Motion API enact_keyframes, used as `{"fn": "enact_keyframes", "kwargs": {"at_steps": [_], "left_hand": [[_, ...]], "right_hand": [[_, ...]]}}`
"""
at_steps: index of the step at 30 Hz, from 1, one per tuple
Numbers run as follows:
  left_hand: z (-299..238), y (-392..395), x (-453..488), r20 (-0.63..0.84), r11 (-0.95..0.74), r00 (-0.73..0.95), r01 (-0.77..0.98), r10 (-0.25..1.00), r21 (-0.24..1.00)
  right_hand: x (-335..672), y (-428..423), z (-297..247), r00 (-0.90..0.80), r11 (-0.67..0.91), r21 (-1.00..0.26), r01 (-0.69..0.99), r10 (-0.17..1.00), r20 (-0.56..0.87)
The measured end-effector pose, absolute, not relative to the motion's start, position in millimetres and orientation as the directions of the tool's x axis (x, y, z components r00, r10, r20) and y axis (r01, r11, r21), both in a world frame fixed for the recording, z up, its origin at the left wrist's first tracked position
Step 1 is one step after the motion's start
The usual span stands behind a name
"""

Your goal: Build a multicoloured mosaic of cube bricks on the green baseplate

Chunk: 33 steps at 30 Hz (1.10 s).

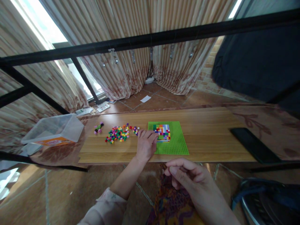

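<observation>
My left hand (146,144) is over the left edge of a green studded baseplate (178,140). Its fingers are bent and close together, with the tips beside a square build of colourful toy bricks (165,132) on the plate. Whatever the fingertips hold, if anything, is hidden. In front of the table edge, my right hand (188,176) is raised with thumb and forefinger pinched; anything between them is too small to make out. A loose pile of small multicoloured bricks (118,134) lies to the left of the left hand, with a few more bricks (134,129) close to its fingers.
A wooden tabletop (206,134) carries these things. A small cluster of pink, green and black pieces (98,128) lies near its left end, beside a clear plastic box (56,129). A dark flat tablet-like slab (254,144) is at the right. A black metal bar (150,40) crosses above.
</observation>
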<state>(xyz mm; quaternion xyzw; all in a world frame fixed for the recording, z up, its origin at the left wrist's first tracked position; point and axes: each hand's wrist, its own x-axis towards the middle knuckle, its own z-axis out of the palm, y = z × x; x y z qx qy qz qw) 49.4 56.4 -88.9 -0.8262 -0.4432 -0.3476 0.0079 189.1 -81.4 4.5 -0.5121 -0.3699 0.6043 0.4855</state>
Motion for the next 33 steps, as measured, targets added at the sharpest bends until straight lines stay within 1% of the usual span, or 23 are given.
{"fn": "enact_keyframes", "kwargs": {"at_steps": [8,13,18,21,25,28,30,33], "left_hand": [[-95.4,50.4,46.5,0.6,-0.609,0.381,0.757,0.704,0.234],[-97.5,48.8,47.8,0.593,-0.602,0.387,0.77,0.706,0.214],[-96.7,47.2,49.3,0.575,-0.575,0.374,0.79,0.728,0.214],[-93.6,44.5,49.0,0.536,-0.559,0.38,0.8,0.754,0.218],[-89.3,35.6,45.3,0.486,-0.548,0.383,0.796,0.786,0.258],[-90.1,31.2,36.0,0.492,-0.516,0.324,0.792,0.808,0.325],[-92.7,34.3,23.3,0.517,-0.457,0.23,0.809,0.824,0.369],[-96.4,49.7,-5.5,0.533,-0.315,0.058,0.858,0.844,0.405]], "right_hand": [[188.5,-82.0,3.8,-0.004,-0.265,-0.936,-0.234,0.963,-0.271],[189.8,-81.4,6.0,0.002,-0.264,-0.942,-0.208,0.963,-0.271],[189.9,-82.9,5.5,0.005,-0.263,-0.947,-0.187,0.963,-0.268],[190.7,-85.2,4.1,0.015,-0.27,-0.945,-0.183,0.961,-0.277],[192.0,-87.8,-1.6,0.025,-0.257,-0.948,-0.189,0.964,-0.267],[192.8,-87.0,-7.0,0.038,-0.238,-0.95,-0.201,0.967,-0.25],[193.2,-85.6,-9.2,0.031,-0.231,-0.95,-0.21,0.97,-0.242],[193.1,-83.7,-9.9,0.019,-0.238,-0.948,-0.213,0.969,-0.248]]}}
